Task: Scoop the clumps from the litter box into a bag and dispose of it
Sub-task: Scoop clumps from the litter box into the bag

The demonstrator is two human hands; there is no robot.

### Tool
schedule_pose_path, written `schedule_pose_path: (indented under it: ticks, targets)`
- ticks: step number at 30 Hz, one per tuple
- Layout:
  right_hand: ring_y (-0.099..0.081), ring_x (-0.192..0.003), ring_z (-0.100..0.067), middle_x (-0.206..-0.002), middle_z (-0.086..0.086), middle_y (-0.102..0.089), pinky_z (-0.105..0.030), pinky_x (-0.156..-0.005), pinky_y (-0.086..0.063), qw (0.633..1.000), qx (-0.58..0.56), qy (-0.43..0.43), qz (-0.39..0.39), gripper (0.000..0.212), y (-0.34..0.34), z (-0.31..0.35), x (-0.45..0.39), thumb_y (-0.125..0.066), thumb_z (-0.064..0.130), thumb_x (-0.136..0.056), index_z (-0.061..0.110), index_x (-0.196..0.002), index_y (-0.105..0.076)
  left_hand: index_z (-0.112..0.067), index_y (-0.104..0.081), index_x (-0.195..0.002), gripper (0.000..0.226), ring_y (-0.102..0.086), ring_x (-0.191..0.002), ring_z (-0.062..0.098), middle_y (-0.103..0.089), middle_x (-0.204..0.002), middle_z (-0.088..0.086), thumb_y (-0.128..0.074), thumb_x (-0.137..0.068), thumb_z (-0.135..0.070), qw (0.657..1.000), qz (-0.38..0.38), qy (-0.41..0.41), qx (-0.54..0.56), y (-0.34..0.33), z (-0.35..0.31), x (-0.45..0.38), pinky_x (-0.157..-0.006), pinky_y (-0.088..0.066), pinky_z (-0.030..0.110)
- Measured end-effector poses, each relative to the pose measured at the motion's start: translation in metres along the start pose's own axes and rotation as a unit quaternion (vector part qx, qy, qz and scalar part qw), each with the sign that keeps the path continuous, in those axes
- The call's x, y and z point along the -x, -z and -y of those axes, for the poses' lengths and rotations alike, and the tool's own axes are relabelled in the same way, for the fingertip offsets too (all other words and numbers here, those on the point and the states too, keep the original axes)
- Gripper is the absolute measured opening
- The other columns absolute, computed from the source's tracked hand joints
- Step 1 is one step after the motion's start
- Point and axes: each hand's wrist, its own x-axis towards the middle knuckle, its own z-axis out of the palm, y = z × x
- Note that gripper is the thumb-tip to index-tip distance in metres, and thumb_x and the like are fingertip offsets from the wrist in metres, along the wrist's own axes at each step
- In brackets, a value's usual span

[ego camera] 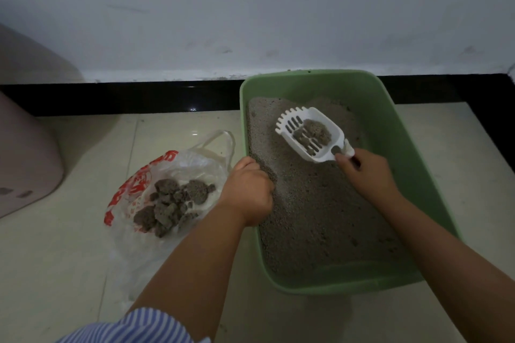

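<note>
A: Our right hand (367, 172) is closed on the handle of the scoop (310, 133), which we hold above the litter (320, 211) toward the far end of the box (390, 125). A clump (316, 131) sits in the scoop's slotted bowl.

B: And our left hand (249, 192)?

A: Curled shut over the box's left rim, fingers hooked inside against the litter, steadying it, we'd judge.

B: How far along are we?

A: Partway. The bag (172, 192) lies open on the floor just left of the box, with a heap of clumps (174, 203) already in it. The one in the scoop has not yet gone over.

B: What's left?

A: We judge that load goes into the bag next. The litter near us looks fairly even, though we can't tell whether clumps lie buried. Then the bag needs gathering by its handles and carrying off; no bin shows here.
</note>
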Motion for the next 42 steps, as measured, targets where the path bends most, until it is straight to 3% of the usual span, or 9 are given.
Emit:
schedule_pose_path:
  ticks: [5, 7, 9, 12, 18, 23, 31, 36, 42]
  targets:
    - [-0.047, -0.061, -0.021, -0.064, -0.006, -0.051, -0.027, -0.053, -0.03, 0.999, 0.036, 0.0, -0.006, 0.024, 0.0, -0.004, 0.023, -0.055, 0.026, -0.091, 0.008, -0.075, -0.058, -0.008, -0.071, -0.085, 0.05, -0.05, -0.09, 0.022, -0.061, -0.079, 0.006, -0.025, -0.069, -0.021, 0.999, -0.041, -0.005, 0.022, -0.003, -0.001, 0.003, -0.102, -0.014, 0.026]
    - [-0.042, -0.056, -0.016, -0.059, -0.001, -0.046, -0.021, -0.05, -0.028, 0.999, 0.037, -0.013, -0.007, 0.023, 0.001, -0.004, 0.031, -0.054, 0.026, -0.092, 0.012, -0.074, -0.054, -0.009, -0.071, -0.079, 0.042, -0.052, -0.085, 0.022, -0.06, -0.075, 0.005, -0.032, -0.069, -0.022, 0.998, -0.059, -0.027, 0.006, -0.003, -0.001, 0.004, -0.106, -0.026, 0.035]
    - [-0.04, -0.054, -0.014, -0.058, 0.0, -0.044, -0.017, -0.05, -0.026, 0.999, 0.044, -0.015, -0.009, 0.024, 0.004, -0.005, 0.039, -0.054, 0.025, -0.092, 0.01, -0.074, -0.056, -0.01, -0.066, -0.067, 0.031, -0.056, -0.073, 0.023, -0.058, -0.067, 0.003, -0.037, -0.07, -0.022, 0.997, -0.067, -0.04, 0.025, -0.003, -0.001, 0.009, -0.086, -0.045, 0.038]
    - [-0.035, -0.051, -0.009, -0.053, 0.007, -0.036, -0.021, -0.049, -0.025, 0.999, 0.019, -0.036, -0.02, 0.033, 0.01, -0.004, 0.049, -0.055, 0.023, -0.092, 0.018, -0.061, -0.046, -0.013, -0.06, -0.063, 0.026, -0.057, -0.064, 0.021, -0.059, -0.065, 0.002, -0.036, -0.067, -0.022, 0.988, -0.126, -0.031, 0.079, -0.006, 0.009, 0.021, -0.06, -0.049, 0.029]
    - [-0.058, -0.074, -0.028, -0.073, -0.008, -0.059, -0.026, -0.058, -0.031, 0.997, 0.08, -0.013, -0.014, 0.027, 0.01, 0.01, 0.072, -0.051, 0.027, -0.093, 0.004, -0.087, -0.063, -0.008, -0.064, -0.082, 0.033, -0.039, -0.084, 0.015, -0.063, -0.082, 0.007, -0.037, -0.068, -0.021, 0.979, -0.184, 0.011, 0.09, -0.013, 0.043, 0.051, -0.073, -0.033, 0.027]
    - [-0.046, -0.066, -0.02, -0.058, 0.001, -0.042, -0.028, -0.057, -0.026, 0.998, 0.053, -0.033, -0.021, 0.021, 0.004, 0.025, 0.081, -0.053, 0.026, -0.093, 0.012, -0.077, -0.05, -0.009, -0.065, -0.082, 0.037, -0.057, -0.081, 0.025, -0.064, -0.083, 0.006, -0.035, -0.069, -0.027, 0.983, -0.163, 0.049, 0.074, -0.001, 0.072, 0.074, -0.073, -0.049, 0.03]
    - [-0.043, -0.067, -0.018, -0.053, 0.011, -0.031, -0.026, -0.058, -0.025, 0.996, 0.061, -0.063, -0.016, 0.032, -0.004, 0.036, 0.082, -0.053, 0.027, -0.093, 0.016, -0.066, -0.04, -0.006, -0.066, -0.093, 0.046, -0.056, -0.094, 0.035, -0.065, -0.097, 0.014, -0.034, -0.069, -0.03, 0.982, -0.122, 0.142, 0.035, 0.002, 0.1, 0.102, -0.082, -0.046, 0.04]
    - [-0.044, -0.062, -0.02, -0.051, 0.01, -0.033, -0.029, -0.051, -0.025, 0.996, 0.065, -0.059, -0.025, 0.033, 0.001, 0.043, 0.079, -0.054, 0.027, -0.093, 0.016, -0.065, -0.042, -0.002, -0.063, -0.109, 0.038, -0.051, -0.105, 0.038, -0.062, -0.109, 0.019, -0.064, -0.073, -0.014, 0.955, -0.173, 0.24, 0.03, 0.005, 0.111, 0.108, -0.086, -0.042, 0.044]
    - [-0.036, -0.049, -0.009, -0.051, 0.006, -0.037, -0.024, -0.047, -0.025, 0.998, 0.049, -0.016, -0.033, 0.041, 0.019, 0.075, 0.072, -0.053, 0.026, -0.093, 0.024, -0.056, -0.036, -0.007, -0.037, -0.132, 0.057, -0.042, -0.12, 0.036, -0.043, -0.131, 0.019, -0.056, -0.087, -0.035, 0.887, -0.065, 0.422, 0.174, 0.008, 0.124, 0.117, -0.093, -0.041, 0.041]
